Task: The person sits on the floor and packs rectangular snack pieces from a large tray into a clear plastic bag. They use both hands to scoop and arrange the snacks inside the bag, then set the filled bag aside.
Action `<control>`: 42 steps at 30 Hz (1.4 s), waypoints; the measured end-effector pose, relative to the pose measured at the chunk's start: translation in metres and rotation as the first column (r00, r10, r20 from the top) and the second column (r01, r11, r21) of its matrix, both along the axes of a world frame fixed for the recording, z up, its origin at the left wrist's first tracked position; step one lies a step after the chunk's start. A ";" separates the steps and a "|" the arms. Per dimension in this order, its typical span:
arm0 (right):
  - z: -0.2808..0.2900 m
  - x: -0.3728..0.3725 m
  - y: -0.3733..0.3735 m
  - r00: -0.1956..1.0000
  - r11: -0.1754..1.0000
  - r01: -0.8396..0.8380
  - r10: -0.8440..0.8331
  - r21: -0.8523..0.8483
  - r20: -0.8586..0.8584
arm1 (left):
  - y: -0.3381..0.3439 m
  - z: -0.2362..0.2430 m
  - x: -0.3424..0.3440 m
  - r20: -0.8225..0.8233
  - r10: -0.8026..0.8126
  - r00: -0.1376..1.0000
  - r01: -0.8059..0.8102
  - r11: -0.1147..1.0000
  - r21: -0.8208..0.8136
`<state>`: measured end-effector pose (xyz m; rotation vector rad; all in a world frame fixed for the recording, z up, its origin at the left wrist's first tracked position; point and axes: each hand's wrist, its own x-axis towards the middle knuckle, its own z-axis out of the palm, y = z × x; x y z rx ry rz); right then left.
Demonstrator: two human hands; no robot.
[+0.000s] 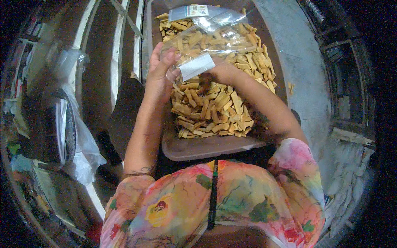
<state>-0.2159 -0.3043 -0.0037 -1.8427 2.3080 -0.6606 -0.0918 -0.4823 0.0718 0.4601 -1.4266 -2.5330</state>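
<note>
A clear plastic bag point(206, 43) with a white label point(197, 67) is spread over a heap of short, yellow-brown stick-like pieces point(213, 108). The heap lies in a large brown plastic tub point(194, 152). My left hand point(162, 62) is at the bag's left edge, thumb and fingers closed on the film. My right hand point(221, 73) reaches in from the right beside the label, low over the pieces. Its fingers are hidden by the bag and label. Farther up in the tub lie more clear bags point(223, 18), one with a printed label.
A few loose pieces point(290, 87) lie on the grey floor point(295, 66) right of the tub. Slatted pale bars point(120, 53) and whitish plastic sheeting point(84, 144) stand at the left. Dark shelving point(351, 82) runs along the right side.
</note>
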 end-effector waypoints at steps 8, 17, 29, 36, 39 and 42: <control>-0.020 0.004 -0.025 0.910 0.926 0.347 -0.371 0.151 0.184 | 0.001 -0.002 -0.003 0.007 0.014 1.000 -0.014 0.999 -0.033; -0.062 0.041 -0.063 0.950 0.971 0.228 -0.206 0.071 -0.236 | 0.001 -0.002 -0.001 0.025 0.008 1.000 -0.008 1.000 -0.001; -0.051 0.032 -0.052 0.724 0.955 0.296 -0.222 -0.003 0.654 | 0.004 -0.002 0.001 0.044 -0.028 0.999 0.032 0.995 -0.091; 0.049 0.005 0.003 0.713 0.905 0.387 -0.417 0.179 0.563 | 0.006 -0.005 0.000 0.005 0.008 1.000 -0.008 0.997 -0.082; 0.051 0.016 0.011 0.809 0.926 0.339 -0.377 0.167 0.451 | 0.007 -0.004 -0.002 -0.023 0.004 1.000 -0.005 0.997 -0.072; 0.033 0.026 0.016 0.874 0.941 0.317 -0.338 0.117 0.350 | 0.007 -0.002 -0.003 -0.036 0.032 0.999 -0.034 0.998 -0.061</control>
